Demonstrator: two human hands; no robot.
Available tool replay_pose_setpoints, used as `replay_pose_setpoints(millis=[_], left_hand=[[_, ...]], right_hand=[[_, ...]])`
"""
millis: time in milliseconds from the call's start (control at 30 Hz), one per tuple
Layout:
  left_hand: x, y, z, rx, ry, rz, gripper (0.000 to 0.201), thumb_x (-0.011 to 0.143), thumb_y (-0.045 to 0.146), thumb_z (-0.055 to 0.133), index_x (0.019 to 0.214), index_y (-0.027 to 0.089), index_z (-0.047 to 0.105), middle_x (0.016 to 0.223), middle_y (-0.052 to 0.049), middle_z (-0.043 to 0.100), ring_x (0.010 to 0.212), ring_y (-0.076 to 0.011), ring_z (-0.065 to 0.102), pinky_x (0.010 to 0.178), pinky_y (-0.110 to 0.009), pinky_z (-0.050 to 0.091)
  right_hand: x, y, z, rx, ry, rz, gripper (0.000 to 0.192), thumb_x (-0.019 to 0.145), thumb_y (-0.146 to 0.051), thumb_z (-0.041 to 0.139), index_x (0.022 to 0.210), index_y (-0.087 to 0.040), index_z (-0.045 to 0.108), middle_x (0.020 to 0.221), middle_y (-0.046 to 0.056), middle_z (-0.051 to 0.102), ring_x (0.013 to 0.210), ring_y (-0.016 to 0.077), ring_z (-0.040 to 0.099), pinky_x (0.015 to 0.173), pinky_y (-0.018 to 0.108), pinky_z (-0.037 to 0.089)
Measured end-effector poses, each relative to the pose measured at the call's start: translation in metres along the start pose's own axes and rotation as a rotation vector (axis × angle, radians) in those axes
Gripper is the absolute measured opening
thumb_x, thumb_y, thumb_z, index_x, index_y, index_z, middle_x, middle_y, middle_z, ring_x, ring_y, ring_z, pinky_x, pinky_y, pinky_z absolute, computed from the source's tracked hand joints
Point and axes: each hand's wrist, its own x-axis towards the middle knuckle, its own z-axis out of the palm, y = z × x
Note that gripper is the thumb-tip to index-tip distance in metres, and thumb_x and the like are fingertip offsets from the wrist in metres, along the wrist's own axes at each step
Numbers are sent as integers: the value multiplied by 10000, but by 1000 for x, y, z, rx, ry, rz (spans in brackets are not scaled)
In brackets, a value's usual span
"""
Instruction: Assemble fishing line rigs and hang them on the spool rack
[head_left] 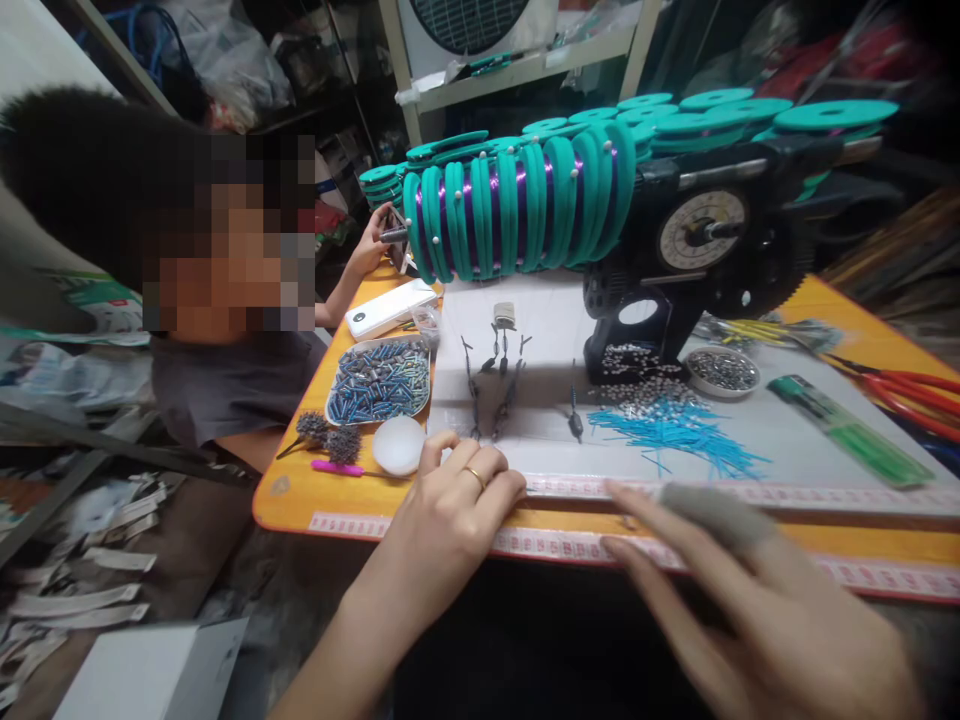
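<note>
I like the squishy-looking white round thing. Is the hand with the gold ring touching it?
Apart. In the head view, the left hand rests its fingers on the table edge, and a strip of orange table shows between it and the white round dome-shaped object.

Dim room, table (825,450) lit from above, probably one lamp. Right hand (765,600) motion-blurred. Wide-angle bending at edges, corners soft and dark. Mild glare on white sheet (540,320); co-worker's face pixelated.
</note>
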Motion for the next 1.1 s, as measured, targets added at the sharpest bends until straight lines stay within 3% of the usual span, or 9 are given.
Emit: replay_pose_setpoints(millis=[100, 200, 333, 633, 800, 967, 1100], left_hand=[[0, 0, -2, 1, 4, 0, 89, 986, 102, 539, 968, 152, 611, 884, -35, 619, 830, -173, 535, 935, -374, 346], [2, -1, -2, -8, 15, -3, 112, 995, 102, 519, 967, 149, 617, 869, -36, 613, 816, -173, 529, 928, -376, 351], [4, -1, -2, -30, 16, -5, 111, 984, 81, 527, 952, 134, 620, 869, -45, 615, 812, -178, 532, 909, -383, 347], [12, 4, -2, -69, 31, 0, 129, 985, 75, 526, 918, 137, 617, 846, -42, 610, 783, -170, 520, 895, -377, 342], [17, 7, 1, -77, 26, 19, 121, 975, 62, 539, 913, 122, 625, 834, -52, 600, 795, -177, 528, 869, -376, 345], [19, 11, 2, -92, 29, 34, 102, 975, 70, 555, 932, 117, 635, 833, -50, 605, 785, -172, 528, 855, -375, 350], [20, 11, 3, -100, 25, 33, 86, 971, 74, 570, 952, 118, 641, 846, -52, 622, 800, -175, 545, 863, -379, 350]], right_hand=[[6, -17, 5, 49, -67, -114, 392, 990, -277, 478, 1343, -141, 580, 841, 34, 676, 670, 98, 608, 674, 265, 407], [11, -25, 13, 4, -85, -96, 357, 1000, -255, 438, 1265, -159, 656, 712, 9, 648, 558, 88, 589, 569, 273, 361], [12, -23, 17, -62, -90, -103, 374, 1004, -246, 400, 1213, -194, 706, 592, -14, 568, 494, 91, 564, 539, 283, 345], [3, 3, 3, -181, -125, -132, 396, 1019, -321, 390, 1283, -206, 661, 652, -3, 630, 511, 121, 604, 510, 303, 356], [-5, 16, -5, -196, -127, -124, 405, 1021, -317, 392, 1348, -175, 585, 850, 21, 722, 593, 136, 668, 499, 320, 384], [-11, 20, -7, -170, -126, -55, 395, 1025, -289, 394, 1385, -221, 543, 964, -10, 740, 652, 109, 690, 527, 292, 417], [-13, 23, -7, -143, -143, -36, 394, 1024, -295, 398, 1388, -233, 537, 1032, -24, 739, 590, 97, 661, 508, 286, 417]])
